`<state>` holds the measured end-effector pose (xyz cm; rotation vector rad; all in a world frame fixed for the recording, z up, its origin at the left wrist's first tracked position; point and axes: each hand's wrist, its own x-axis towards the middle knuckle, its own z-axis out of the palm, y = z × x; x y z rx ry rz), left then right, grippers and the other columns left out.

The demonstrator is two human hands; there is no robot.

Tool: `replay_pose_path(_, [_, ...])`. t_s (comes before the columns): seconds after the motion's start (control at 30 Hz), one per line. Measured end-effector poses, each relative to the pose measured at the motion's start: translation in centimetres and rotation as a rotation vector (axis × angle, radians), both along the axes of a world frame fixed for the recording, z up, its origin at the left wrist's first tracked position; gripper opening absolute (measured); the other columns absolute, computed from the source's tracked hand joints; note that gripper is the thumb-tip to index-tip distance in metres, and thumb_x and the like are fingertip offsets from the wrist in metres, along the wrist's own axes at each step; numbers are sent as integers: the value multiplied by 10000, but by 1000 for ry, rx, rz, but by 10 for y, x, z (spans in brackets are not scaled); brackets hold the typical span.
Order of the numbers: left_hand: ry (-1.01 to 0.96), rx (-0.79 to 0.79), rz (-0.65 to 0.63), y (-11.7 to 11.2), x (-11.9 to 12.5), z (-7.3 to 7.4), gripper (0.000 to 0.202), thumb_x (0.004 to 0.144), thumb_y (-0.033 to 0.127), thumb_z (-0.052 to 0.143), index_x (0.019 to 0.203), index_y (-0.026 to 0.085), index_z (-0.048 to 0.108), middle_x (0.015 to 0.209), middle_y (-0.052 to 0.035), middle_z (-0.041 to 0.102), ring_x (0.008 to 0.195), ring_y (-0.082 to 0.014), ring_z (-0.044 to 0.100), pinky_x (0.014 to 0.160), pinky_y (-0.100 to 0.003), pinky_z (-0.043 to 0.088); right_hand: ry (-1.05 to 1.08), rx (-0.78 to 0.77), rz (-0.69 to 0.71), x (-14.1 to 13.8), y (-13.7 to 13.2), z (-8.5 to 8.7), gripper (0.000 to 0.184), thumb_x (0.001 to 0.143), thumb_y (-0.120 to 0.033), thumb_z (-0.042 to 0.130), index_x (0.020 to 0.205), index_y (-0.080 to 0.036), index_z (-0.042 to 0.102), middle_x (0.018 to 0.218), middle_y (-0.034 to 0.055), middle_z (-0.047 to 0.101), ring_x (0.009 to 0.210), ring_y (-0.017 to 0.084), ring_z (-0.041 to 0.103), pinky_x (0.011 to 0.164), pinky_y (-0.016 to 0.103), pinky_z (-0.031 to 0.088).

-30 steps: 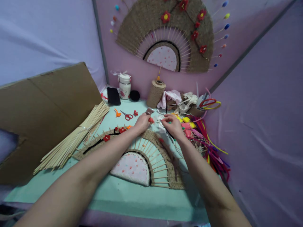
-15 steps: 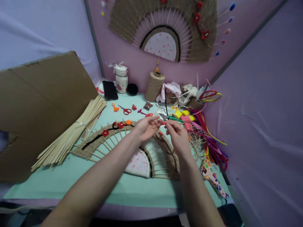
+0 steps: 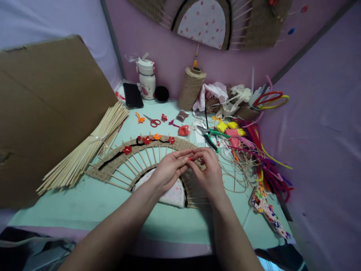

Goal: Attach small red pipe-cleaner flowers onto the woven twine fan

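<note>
Over the right half of a fan-shaped craft piece [image 3: 113,165], my left hand [image 3: 169,169] and my right hand [image 3: 207,171] meet at the fingertips. A small red piece of what looks like modelling clay [image 3: 189,159] is pinched between them, mostly covered by my fingers. Twine wraps the fan's thin sticks, and its arched band carries a black branch line with red flowers [image 3: 127,149] and an orange flower [image 3: 157,136]. A polka-dot half circle [image 3: 172,195] forms its base, partly behind my hands.
Green-handled pliers [image 3: 208,137], red scissors [image 3: 152,121] and a red clay lump [image 3: 184,130] lie behind the fan. Bundled sticks [image 3: 84,150] and cardboard [image 3: 50,113] stand left. Tangled twine [image 3: 239,169], pipe cleaners [image 3: 270,165] and a patterned glue gun [image 3: 267,212] lie right.
My view has tilted lower. My hands have come closer together and nearer to me, and my left fingers have closed in around the red piece. Another red flower on the band is now uncovered.
</note>
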<state>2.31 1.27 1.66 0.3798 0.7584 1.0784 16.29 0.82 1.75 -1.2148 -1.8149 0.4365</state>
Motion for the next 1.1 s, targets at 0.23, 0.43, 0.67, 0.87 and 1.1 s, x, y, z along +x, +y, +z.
replay_pose_path(0.23, [39,41,49,1,-8,-3,281,746,160,755,1023,149,708,931,-73,735,739,-85,661,722,-192,524,208,-65,-28,6,-6,8,22,888,-252,611,900,-245,593,955,39,603,906,182,587,716,312,486])
replay_pose_path(0.43, [85,69,39,-2,-9,-7,234,755,301,763,894,114,741,640,4,569,544,-35,444,535,-162,380,247,-115,-11,7,-10,8,39,892,-223,593,899,-250,620,950,36,616,921,187,596,806,343,488])
replay_pose_path(0.67, [27,57,117,-1,-14,1,264,812,287,700,1013,117,724,682,16,421,600,-64,378,568,-198,357,318,-157,0,12,-14,10,56,884,-216,602,898,-261,631,942,48,615,948,209,594,854,385,487])
replay_pose_path(0.87, [38,131,46,-4,-19,3,341,866,309,645,1160,138,646,693,-9,575,573,-72,500,557,-197,399,375,-192,28,13,-14,9,66,878,-202,606,895,-258,636,929,44,617,962,209,593,845,376,490])
replay_pose_path(1.1, [110,105,109,-3,-19,2,367,670,391,828,790,149,579,600,8,636,456,-64,544,458,-155,402,335,-68,-44,19,-14,15,31,877,-194,612,879,-217,633,925,31,619,911,170,587,803,318,473])
